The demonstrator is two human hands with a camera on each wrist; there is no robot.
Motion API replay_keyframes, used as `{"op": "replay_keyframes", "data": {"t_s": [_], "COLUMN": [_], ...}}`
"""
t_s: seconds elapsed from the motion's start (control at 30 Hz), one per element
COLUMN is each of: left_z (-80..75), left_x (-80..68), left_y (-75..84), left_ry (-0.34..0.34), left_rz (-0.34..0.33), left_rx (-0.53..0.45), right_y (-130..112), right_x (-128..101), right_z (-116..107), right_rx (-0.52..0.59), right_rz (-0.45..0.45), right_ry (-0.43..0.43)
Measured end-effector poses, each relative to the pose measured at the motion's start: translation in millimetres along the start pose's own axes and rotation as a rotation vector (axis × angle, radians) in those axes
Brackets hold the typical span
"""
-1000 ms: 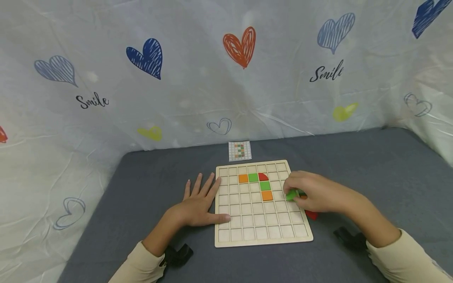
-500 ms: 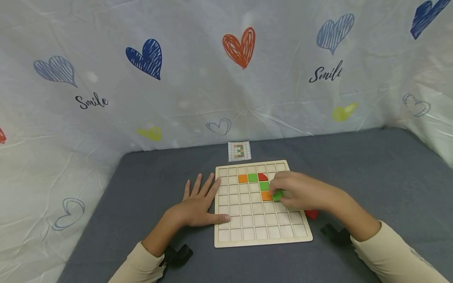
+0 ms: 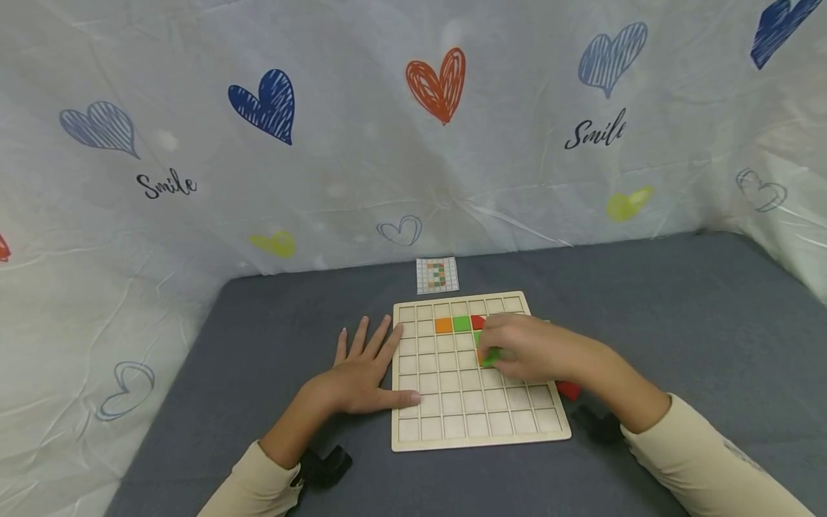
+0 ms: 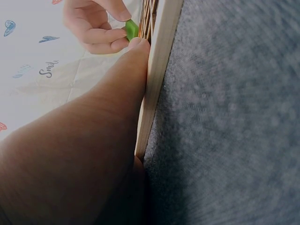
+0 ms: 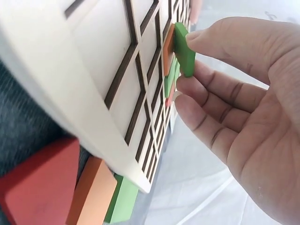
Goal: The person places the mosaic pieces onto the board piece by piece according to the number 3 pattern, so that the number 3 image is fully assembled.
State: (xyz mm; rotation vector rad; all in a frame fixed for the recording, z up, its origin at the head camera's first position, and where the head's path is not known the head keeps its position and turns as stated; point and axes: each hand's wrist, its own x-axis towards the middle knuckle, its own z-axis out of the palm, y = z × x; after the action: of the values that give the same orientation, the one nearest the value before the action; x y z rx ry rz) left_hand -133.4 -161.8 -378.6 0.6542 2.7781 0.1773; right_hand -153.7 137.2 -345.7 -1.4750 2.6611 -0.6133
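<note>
A wooden grid board (image 3: 452, 406) lies on the grey-covered table. My left hand (image 3: 365, 377) rests at its left edge, fingers spread and thumb on the board. Over the board, my right hand (image 3: 539, 348) pinches a green square tile (image 5: 184, 51) between thumb and fingers. The tile is tilted, close above the orange tile (image 5: 168, 49). Behind the right fingers, a green tile (image 3: 477, 337) is partly covered. In an upper row sit an orange tile (image 3: 444, 325), a green tile (image 3: 461, 324) and a red tile (image 3: 477, 322).
Beside the board's right edge lie loose pieces: a red one (image 5: 42, 183), an orange one (image 5: 91, 190) and a green one (image 5: 121, 199). A small card (image 3: 437, 276) with a printed coloured grid lies behind the board. A white sheet (image 3: 336, 201) with printed hearts hangs at the back.
The right hand has moved left from the board's right edge toward the placed tiles, carrying the green tile. My left hand stays where it was.
</note>
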Motion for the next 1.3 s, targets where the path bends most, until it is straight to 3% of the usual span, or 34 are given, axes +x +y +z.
{"op": "replay_keyframes", "data": {"t_s": [0.93, 1.3], "left_z": [2.1, 2.4], "left_x": [1.0, 1.7], "left_y": [-0.7, -1.0], "left_ry": [0.002, -0.004], "left_rz": [-0.01, -0.015], "left_rx": [0.014, 0.022], "right_y": [-6.3, -9.1], "right_x": [15.9, 24.6], "right_z": [5.6, 11.8], "right_rx": [-0.005, -0.027], "right_rz": [0.008, -0.03], "right_ry": [-0.042, -0.016]}}
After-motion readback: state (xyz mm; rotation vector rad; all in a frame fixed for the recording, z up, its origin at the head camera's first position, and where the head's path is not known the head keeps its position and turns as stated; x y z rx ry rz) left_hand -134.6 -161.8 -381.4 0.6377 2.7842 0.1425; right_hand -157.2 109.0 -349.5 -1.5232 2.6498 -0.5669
